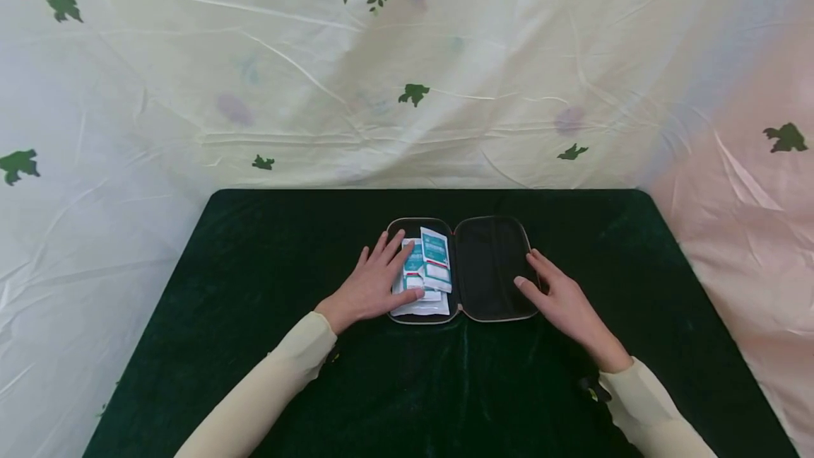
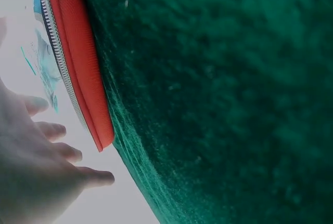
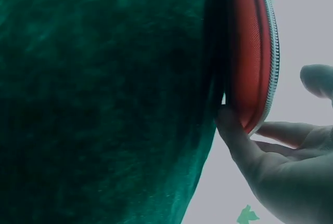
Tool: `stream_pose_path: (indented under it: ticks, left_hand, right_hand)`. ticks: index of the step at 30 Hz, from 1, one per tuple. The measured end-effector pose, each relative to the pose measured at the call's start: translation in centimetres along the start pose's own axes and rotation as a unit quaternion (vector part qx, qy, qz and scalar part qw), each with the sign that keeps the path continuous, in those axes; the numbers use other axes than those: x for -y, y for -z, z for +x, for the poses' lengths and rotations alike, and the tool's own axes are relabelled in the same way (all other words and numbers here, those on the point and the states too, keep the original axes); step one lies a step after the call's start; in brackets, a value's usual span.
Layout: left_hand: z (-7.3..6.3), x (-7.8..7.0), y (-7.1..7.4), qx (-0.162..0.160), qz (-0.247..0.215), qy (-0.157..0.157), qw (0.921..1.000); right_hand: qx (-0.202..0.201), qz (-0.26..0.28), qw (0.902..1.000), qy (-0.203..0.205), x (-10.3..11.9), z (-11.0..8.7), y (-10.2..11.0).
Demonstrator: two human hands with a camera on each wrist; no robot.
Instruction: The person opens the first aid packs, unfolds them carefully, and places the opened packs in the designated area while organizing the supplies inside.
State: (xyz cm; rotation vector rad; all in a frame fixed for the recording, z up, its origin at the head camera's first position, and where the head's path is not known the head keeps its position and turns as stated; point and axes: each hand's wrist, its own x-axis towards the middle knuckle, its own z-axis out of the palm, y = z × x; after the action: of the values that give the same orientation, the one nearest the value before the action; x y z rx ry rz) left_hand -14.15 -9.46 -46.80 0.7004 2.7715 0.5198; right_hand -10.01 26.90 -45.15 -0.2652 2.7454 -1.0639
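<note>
A zip case (image 1: pixel 488 271) lies unfolded on the table, black inside, with a red outer shell (image 2: pixel 78 57) and a silver zipper (image 3: pixel 274 52) in the wrist views. White-and-teal packets (image 1: pixel 435 249) overlap in its left half. My left hand (image 1: pixel 369 283) is spread over the left rim and the packets, fingers mostly straight; whether it presses on them cannot be told. At the right half's outer edge is my right hand (image 1: pixel 564 306). Its fingers (image 3: pixel 239 135) touch the shell's edge, while the thumb (image 3: pixel 316 80) stands apart from it.
Dark green velvety cloth (image 1: pixel 407 394) covers the table. A pale hanging cloth (image 1: pixel 305 104) with green leaf and bird-like prints rises behind the table's far edge and along both sides.
</note>
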Motion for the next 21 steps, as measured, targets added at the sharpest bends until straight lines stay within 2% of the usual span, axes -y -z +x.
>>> stream_pose_path:
  ticks: [6, 11, 16, 21]
  left_hand:
    - [0.1, 0.1, -0.3, 0.019, 0.016, 0.007, 0.9997]
    - [0.0, 0.3, -0.5, 0.018, 0.016, 0.006, 0.9997]
    - [-0.3, 0.3, -0.4, 0.005, 0.005, 0.002, 1.0]
    - [-0.9, 0.4, -0.5, -0.022, -0.007, -0.006, 0.9997]
  right_hand:
    - [0.02, -0.016, 0.9996, -0.01, -0.7, 0.2, -0.4]
    - [0.023, -0.03, 0.9992, -0.007, -0.9, 0.4, -0.6]
    - [-0.011, -0.055, 0.9984, 0.007, -0.1, 0.4, -0.7]
    - [-0.053, -0.057, 0.9966, 0.025, 2.1, 0.7, -1.5]
